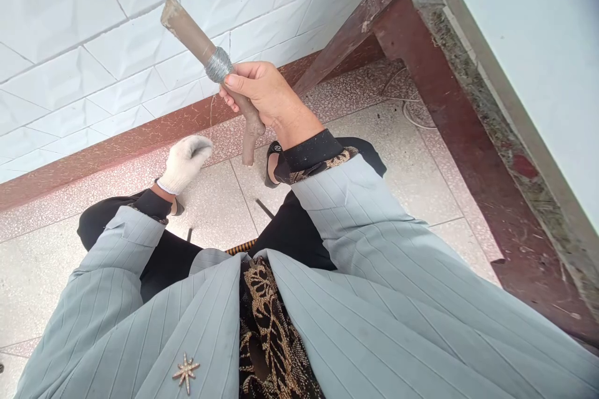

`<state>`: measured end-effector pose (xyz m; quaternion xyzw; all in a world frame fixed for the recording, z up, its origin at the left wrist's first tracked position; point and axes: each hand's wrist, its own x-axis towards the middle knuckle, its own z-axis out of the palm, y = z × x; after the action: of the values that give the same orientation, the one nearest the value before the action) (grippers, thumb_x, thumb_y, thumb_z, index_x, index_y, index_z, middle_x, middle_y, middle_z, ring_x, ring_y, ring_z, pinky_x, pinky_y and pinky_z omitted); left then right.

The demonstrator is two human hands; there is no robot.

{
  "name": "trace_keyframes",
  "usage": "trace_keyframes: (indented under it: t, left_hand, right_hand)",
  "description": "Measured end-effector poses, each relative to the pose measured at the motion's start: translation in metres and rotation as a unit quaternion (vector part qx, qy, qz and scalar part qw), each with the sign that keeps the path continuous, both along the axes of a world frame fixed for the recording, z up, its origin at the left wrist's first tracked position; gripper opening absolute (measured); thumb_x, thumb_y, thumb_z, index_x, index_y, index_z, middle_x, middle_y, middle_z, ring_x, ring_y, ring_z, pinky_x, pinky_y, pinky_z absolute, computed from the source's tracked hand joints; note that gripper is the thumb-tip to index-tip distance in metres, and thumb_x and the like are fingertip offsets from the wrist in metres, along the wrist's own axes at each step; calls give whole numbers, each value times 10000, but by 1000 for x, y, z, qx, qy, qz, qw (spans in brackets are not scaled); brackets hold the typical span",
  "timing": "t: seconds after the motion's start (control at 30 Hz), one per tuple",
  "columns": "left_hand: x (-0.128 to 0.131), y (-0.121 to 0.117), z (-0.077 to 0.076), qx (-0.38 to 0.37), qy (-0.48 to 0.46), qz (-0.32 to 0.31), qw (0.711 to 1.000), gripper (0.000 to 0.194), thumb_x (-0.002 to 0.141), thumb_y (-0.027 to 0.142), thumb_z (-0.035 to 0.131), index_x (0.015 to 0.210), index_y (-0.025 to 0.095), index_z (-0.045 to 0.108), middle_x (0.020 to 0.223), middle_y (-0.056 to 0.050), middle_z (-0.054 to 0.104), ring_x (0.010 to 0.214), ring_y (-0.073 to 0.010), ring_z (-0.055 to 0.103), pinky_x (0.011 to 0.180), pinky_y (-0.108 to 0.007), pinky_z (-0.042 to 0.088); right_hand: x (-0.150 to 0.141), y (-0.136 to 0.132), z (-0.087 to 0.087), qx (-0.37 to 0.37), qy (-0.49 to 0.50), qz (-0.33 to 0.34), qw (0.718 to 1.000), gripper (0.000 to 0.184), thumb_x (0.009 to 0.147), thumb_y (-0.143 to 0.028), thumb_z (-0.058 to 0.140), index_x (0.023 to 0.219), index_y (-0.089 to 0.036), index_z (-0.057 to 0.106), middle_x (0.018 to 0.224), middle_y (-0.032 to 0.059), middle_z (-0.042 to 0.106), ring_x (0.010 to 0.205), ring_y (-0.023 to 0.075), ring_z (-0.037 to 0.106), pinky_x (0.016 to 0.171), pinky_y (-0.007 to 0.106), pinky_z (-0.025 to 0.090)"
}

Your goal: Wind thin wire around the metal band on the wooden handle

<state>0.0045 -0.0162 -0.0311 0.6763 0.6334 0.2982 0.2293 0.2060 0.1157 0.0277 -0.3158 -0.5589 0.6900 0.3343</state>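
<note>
So, one crooked wooden stick [199,40] is held up in the air above the tiled floor [210,212], a bit in front of the white wall tiles [51,6]. One band of silvery wire [218,65] is wrapped around it about midway. It's gripped by the bare right hand [266,93] just below the band, with the thumb laid right at the wire's edge. One thin strand [211,117] hangs between the stick and the left hand [185,165], which is covered by a white knit glove. That hand is curled up, and the strand looks to be pinched in it, though the fingertips can't really be made out.

Handling-wise, the stick should be light enough for one hand, stiff, and not very slippery given the dull surface. The chipped top end could probably be flaked further, so it's best left alone. The knobbly bend lower down should make a decent stop for the palm, so the hold just under the band seems well picked. The wire is likely springy, with loose ends that could scratch.

Counted up: one stick, one wire band, one visible strand, two hands, one glove, two partly seen shoes [271,181], and one star brooch [186,373] pinned on the jacket [196,312].
</note>
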Motion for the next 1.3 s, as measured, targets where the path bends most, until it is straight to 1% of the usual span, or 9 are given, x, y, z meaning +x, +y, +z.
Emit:
trace_keyframes:
  t: [0.07, 0.23, 0.43, 0.57, 0.73, 0.93, 1.1, 1.2, 1.3]
  left_hand:
    - [0, -2, -1, 23, 0, 7, 1000, 165, 902, 132, 638, 958, 204, 776, 1013, -43, 824, 970, -180, 751, 962, -349, 610]
    - [-5, -5, 3, 161, 66, -24, 984, 117, 965, 201, 645, 963, 209, 762, 895, -40, 778, 860, -175, 719, 851, -337, 574]
    - [-20, -4, 20, 271, 213, -55, 937, 105, 1016, 263, 629, 986, 234, 725, 730, -22, 638, 722, -186, 611, 743, -375, 464]
    - [-25, -4, 28, 239, 249, -79, 935, 119, 1011, 266, 611, 1061, 248, 717, 674, -5, 541, 693, -193, 562, 751, -396, 449]
    - [-26, 0, 41, 119, 248, -108, 955, 174, 1000, 280, 581, 1045, 243, 746, 635, -24, 475, 711, -244, 557, 812, -468, 470]
    - [-30, 5, 48, 67, 185, -88, 976, 229, 969, 374, 616, 889, 251, 791, 680, -46, 616, 735, -236, 636, 845, -439, 525]
    - [-32, 2, 54, -12, 48, -29, 998, 163, 884, 298, 688, 932, 232, 828, 951, -53, 814, 980, -242, 750, 983, -390, 588]
    - [-30, 1, 55, -42, -36, 1, 998, 174, 868, 276, 677, 938, 205, 820, 965, -55, 825, 953, -221, 757, 948, -363, 613]
    - [-27, 4, 44, -51, -102, 10, 993, 135, 864, 287, 703, 913, 189, 782, 922, -55, 799, 914, -208, 749, 901, -357, 626]
  right_hand:
    - [0, 0, 1, -16, -26, -20, 999, 512, 697, -627, 960, 811, -248, 635, 1001, 100, 712, 834, 204, 570, 696, 329, 501]
    - [-7, 0, -4, -47, -40, -83, 995, 277, 991, -338, 755, 797, -204, 609, 911, 70, 691, 740, 154, 551, 616, 263, 472]
    - [-26, 0, -21, -21, -206, -57, 977, 262, 996, -203, 752, 788, -165, 598, 722, 20, 602, 617, 107, 516, 540, 226, 393]
    - [-27, 0, -25, 83, -308, -6, 948, 265, 984, -278, 785, 806, -159, 629, 688, 25, 573, 694, 152, 577, 641, 266, 433]
    - [-18, -1, -33, 262, -400, 96, 873, 249, 861, -249, 836, 709, -171, 655, 671, 64, 578, 817, 231, 606, 731, 335, 415]
    - [-6, -5, -34, 257, -358, 327, 836, 221, 742, -131, 838, 614, -176, 664, 532, -37, 462, 626, 131, 447, 650, 308, 302]
    - [1, -2, -17, 192, -289, 400, 848, 65, 750, -121, 849, 783, -152, 803, 553, -86, 509, 609, 88, 446, 633, 261, 314]
    - [7, 0, -7, 181, -225, 413, 864, 220, 751, -174, 863, 969, -145, 862, 664, -87, 624, 660, 73, 504, 653, 223, 358]
    - [12, 0, -5, 125, -136, 294, 938, 257, 713, -258, 900, 925, -118, 860, 726, -57, 671, 737, 83, 559, 692, 204, 396]
